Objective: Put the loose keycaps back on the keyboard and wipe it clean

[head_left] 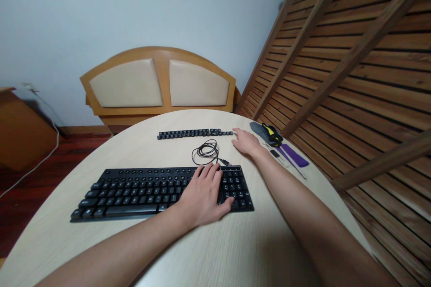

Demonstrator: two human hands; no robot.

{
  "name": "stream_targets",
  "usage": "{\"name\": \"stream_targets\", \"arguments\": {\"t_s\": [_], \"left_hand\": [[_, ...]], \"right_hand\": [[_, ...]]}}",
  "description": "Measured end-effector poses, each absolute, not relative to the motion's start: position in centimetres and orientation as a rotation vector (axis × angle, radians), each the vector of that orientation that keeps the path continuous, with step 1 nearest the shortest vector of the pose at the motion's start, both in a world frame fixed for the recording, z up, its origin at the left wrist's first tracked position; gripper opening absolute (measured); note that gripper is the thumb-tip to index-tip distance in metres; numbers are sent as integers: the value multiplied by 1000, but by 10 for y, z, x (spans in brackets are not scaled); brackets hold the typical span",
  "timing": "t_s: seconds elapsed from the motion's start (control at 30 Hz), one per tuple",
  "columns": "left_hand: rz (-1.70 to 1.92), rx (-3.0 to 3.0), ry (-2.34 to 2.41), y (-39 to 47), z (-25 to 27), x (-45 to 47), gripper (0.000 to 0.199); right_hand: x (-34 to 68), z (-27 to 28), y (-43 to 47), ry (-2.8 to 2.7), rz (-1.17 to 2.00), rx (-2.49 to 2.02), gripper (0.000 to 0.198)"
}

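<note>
Black keyboard [134,193] is lying crosswise on the surface [128,152], long axis running left-right, mostly left of the left hand [205,193] and partly under it. Left hand is resting palm down, fingers loosely spread, clasping nothing visible. Beyond the left hand, the row of loose black keycaps [188,133] is running roughly parallel to the keyboard, extending leftward from the right hand [247,142]. Coiled black cable [206,150] is sitting between left hand and row. Right hand is the nearer one, sitting at the row's right end, fingers bent; can't tell whether they're pinching a keycap. Nothing is visibly blocking it there. Right of the right hand, a grey item [257,129], a yellow-and-black handle [270,132] and a purple strip [294,155] are lying, slatted wood panel [353,76] standing past them.
</note>
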State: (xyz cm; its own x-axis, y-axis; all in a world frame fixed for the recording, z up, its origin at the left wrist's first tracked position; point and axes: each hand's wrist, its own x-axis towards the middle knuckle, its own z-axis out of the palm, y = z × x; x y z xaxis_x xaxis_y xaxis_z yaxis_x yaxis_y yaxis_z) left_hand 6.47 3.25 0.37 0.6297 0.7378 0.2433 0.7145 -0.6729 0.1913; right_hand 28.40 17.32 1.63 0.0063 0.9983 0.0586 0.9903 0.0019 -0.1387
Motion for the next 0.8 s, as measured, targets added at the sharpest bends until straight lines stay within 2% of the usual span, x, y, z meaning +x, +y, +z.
{"name": "stream_targets", "arguments": {"t_s": [0.2,0.43,0.63,0.8], "left_hand": [[488,2761,1230,33,3,65,59],[527,2752,1232,33,1,64,58],[535,2760,1206,35,0,63,59],[558,2726,1201,35,2,62,52]], "right_hand": [[279,9,186,-2093,4,-2139,45],[285,11,161,-2107,-19,-2158,34],[289,28,130,-2218,2,-2166,28],[284,54,111,-2358,74,-2165,20]]}}
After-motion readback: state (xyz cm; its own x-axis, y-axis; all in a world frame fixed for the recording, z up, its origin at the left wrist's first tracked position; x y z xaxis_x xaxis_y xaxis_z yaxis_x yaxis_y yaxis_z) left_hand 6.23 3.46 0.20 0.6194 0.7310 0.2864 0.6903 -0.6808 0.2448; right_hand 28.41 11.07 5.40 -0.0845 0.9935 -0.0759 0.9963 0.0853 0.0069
